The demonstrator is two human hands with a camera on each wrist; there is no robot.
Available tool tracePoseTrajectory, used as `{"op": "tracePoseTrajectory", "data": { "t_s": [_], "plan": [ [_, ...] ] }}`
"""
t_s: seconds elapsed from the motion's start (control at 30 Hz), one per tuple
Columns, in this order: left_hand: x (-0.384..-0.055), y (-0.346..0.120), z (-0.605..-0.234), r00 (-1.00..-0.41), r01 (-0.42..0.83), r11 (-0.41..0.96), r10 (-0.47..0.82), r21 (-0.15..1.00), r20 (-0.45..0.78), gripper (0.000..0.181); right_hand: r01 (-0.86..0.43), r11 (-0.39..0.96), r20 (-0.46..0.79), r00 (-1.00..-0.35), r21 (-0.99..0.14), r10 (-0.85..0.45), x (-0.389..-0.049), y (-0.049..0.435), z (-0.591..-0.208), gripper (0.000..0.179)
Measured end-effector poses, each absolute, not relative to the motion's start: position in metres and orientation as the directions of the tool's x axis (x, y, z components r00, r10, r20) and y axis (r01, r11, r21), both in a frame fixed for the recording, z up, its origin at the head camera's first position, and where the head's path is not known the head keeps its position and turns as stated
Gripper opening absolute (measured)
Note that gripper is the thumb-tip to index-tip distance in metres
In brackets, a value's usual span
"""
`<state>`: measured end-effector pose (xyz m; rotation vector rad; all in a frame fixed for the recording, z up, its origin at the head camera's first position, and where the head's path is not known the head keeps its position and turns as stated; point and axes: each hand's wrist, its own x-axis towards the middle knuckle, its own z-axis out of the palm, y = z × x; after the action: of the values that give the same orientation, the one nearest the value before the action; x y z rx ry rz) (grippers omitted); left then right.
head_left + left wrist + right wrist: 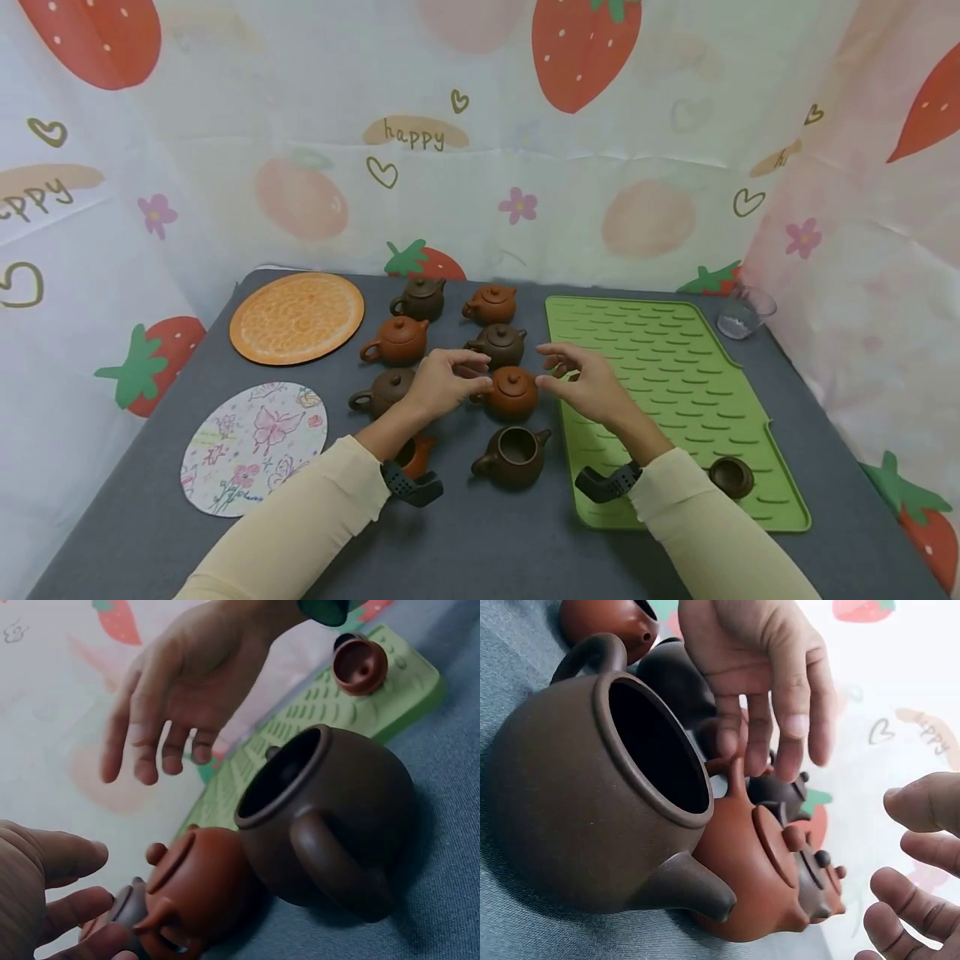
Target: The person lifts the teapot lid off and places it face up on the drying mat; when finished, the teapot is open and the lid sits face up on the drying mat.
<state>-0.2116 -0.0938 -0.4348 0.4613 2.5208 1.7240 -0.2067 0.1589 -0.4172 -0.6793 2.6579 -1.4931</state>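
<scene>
Both hands hover over the teapots with loosely bent fingers and nothing held. My left hand (441, 387) is at the handle side of a lidded reddish-brown teapot (513, 395); my right hand (592, 385) is by its spout side. In the left wrist view, air shows between the right hand (199, 690) and that teapot (202, 877). Nearer me stands a dark brown teapot (517, 467) without a lid, its dark inside showing. Left of it, a lidless reddish teapot (420, 454) is partly covered by the left wrist. A dark lidded teapot (501, 343) stands behind.
More lidded teapots form a left column, including a reddish one (399, 340) and a dark one (386, 390). A green ridged mat (637, 333) at right bears an upturned lid (731, 477). An orange round mat (296, 317), a butterfly-patterned mat (255, 446) and a clear glass (742, 315) lie outward.
</scene>
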Motion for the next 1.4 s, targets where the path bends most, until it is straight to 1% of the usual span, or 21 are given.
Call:
{"op": "tracePoseTrajectory", "data": {
  "t_s": [0.13, 0.27, 0.5, 0.67, 0.83, 1.1, 1.27, 1.33, 1.4],
  "plan": [
    [-0.214, -0.091, -0.44, -0.96, 0.184, 0.374, 0.268, 0.909, 0.084, 0.033, -0.369, 0.47, 0.181, -0.9, -0.802, -0.397, -0.215, 0.155, -0.42, 0.041],
    [-0.216, -0.088, -0.445, -0.966, 0.167, 0.452, 0.253, 0.876, 0.054, 0.026, -0.397, 0.474, 0.179, -0.88, -0.786, -0.441, -0.218, 0.148, -0.418, 0.038],
    [-0.218, -0.085, -0.454, -0.968, 0.191, 0.543, 0.243, 0.818, 0.065, 0.011, -0.381, 0.483, 0.135, -0.873, -0.788, -0.468, -0.23, 0.138, -0.431, 0.035],
    [-0.217, -0.083, -0.456, -0.973, 0.182, 0.566, 0.22, 0.804, 0.066, 0.005, -0.362, 0.495, 0.104, -0.875, -0.79, -0.473, -0.233, 0.13, -0.436, 0.034],
    [-0.217, -0.082, -0.456, -0.975, 0.182, 0.576, 0.211, 0.797, 0.07, 0.004, -0.353, 0.541, 0.084, -0.884, -0.763, -0.459, -0.234, 0.125, -0.436, 0.033],
    [-0.216, -0.082, -0.455, -0.977, 0.174, 0.572, 0.205, 0.802, 0.065, 0.004, -0.403, 0.625, 0.101, -0.882, -0.669, -0.46, -0.231, 0.119, -0.432, 0.017],
    [-0.216, -0.082, -0.456, -0.976, 0.179, 0.561, 0.202, 0.808, 0.076, 0.004, -0.436, 0.653, 0.133, -0.878, -0.619, -0.459, -0.23, 0.118, -0.432, 0.013],
    [-0.216, -0.082, -0.456, -0.977, 0.179, 0.562, 0.201, 0.807, 0.076, 0.004, -0.426, 0.658, 0.136, -0.885, -0.622, -0.444, -0.23, 0.118, -0.432, 0.012],
    [-0.216, -0.083, -0.457, -0.977, 0.179, 0.563, 0.201, 0.807, 0.077, 0.004, -0.398, 0.65, 0.134, -0.899, -0.648, -0.417, -0.23, 0.118, -0.432, 0.011]
  ]
}}
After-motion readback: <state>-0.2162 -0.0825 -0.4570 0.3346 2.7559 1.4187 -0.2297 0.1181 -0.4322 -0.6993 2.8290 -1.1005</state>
